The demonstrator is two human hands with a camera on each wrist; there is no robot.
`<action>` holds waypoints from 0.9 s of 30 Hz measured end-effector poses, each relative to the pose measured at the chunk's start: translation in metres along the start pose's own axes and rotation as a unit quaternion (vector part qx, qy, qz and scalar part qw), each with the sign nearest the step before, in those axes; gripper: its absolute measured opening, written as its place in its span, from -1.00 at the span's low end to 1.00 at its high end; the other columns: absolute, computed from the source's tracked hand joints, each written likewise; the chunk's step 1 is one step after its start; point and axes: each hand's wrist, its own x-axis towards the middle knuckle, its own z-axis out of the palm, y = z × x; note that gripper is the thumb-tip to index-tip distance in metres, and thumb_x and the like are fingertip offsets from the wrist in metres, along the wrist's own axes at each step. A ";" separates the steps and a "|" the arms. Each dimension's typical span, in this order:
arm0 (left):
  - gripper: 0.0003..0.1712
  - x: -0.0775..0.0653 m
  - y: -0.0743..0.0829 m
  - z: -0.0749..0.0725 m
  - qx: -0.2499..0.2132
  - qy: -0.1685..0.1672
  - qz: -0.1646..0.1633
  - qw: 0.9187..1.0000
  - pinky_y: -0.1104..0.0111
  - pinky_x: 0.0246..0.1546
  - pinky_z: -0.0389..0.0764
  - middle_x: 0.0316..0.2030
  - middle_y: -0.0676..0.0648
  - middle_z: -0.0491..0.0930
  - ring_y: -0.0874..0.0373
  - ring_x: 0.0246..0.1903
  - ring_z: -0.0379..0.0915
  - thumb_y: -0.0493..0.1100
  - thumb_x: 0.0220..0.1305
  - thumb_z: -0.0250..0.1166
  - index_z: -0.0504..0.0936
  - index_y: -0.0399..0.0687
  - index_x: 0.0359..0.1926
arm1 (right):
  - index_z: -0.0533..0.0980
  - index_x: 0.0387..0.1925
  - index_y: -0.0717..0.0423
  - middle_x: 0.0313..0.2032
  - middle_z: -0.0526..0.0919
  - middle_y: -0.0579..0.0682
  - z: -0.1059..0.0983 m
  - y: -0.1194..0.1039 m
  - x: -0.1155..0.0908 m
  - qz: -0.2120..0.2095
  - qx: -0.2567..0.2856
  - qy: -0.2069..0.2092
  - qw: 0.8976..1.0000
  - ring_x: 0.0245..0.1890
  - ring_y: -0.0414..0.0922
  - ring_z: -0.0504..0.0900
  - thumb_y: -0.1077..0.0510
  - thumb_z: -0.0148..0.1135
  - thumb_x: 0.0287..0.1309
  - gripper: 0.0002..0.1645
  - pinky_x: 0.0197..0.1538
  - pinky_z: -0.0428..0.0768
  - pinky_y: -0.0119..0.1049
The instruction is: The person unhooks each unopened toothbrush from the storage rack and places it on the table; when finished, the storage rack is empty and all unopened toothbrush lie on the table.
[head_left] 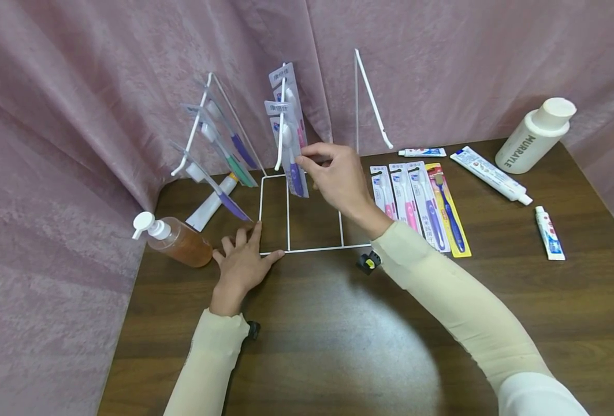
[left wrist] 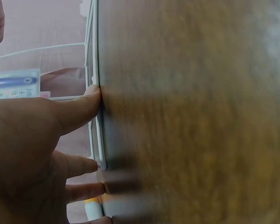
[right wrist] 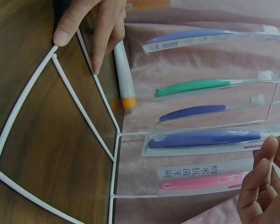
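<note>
My right hand (head_left: 338, 176) pinches the edge of a packaged purple toothbrush (head_left: 292, 150) with thumb and forefinger. This pack hangs near the front of the middle hook (head_left: 279, 138) of a white wire rack (head_left: 312, 250). Behind it on the same hook hangs a pink toothbrush pack (right wrist: 200, 181). With fingers spread, my left hand (head_left: 241, 263) rests at the rack's front left corner, its thumb (left wrist: 91, 100) on the base wire. Three packs hang from the left hook, two purple and one green toothbrush (right wrist: 196, 87). The right hook (head_left: 371, 95) carries nothing.
A pump bottle (head_left: 184, 242) stands beside my left hand, near a white tube (head_left: 210, 205). Right of the rack lie several toothbrush packs (head_left: 431, 214), toothpaste tubes (head_left: 488, 173) and a white bottle (head_left: 532, 138). Pink curtain (head_left: 442, 69) hangs behind the table.
</note>
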 end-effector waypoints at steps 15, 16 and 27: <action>0.16 0.000 0.000 0.001 -0.004 0.000 -0.001 1.000 -0.68 0.64 -0.16 0.80 -0.35 0.04 -0.63 0.73 -0.17 0.43 0.63 0.29 -0.03 0.08 0.91 | 0.86 0.06 0.20 -0.07 0.94 0.20 -0.017 0.003 -0.013 -0.013 0.021 0.033 0.999 -0.62 -0.26 0.67 0.14 0.49 0.53 -0.75 -0.42 0.60 -0.46; 0.16 0.000 0.000 0.001 -0.004 0.000 -0.001 1.000 -0.68 0.64 -0.16 0.80 -0.35 0.04 -0.63 0.73 -0.17 0.43 0.63 0.29 -0.02 0.08 0.91 | 0.86 0.06 0.19 -0.09 0.94 0.20 -0.019 0.004 -0.016 -0.008 0.016 0.030 0.999 -0.64 -0.23 0.67 0.13 0.49 0.53 -0.75 -0.43 0.59 -0.46; 0.16 0.001 0.000 0.000 -0.007 -0.002 0.003 1.000 -0.67 0.63 -0.13 0.79 -0.36 0.05 -0.63 0.72 -0.16 0.42 0.63 0.29 -0.02 0.07 0.91 | 0.83 0.00 0.28 -0.46 0.76 -0.03 -0.054 0.033 -0.063 0.070 0.026 -0.017 0.997 -0.63 -0.27 0.60 0.20 0.46 0.53 -0.79 -0.49 0.47 -0.43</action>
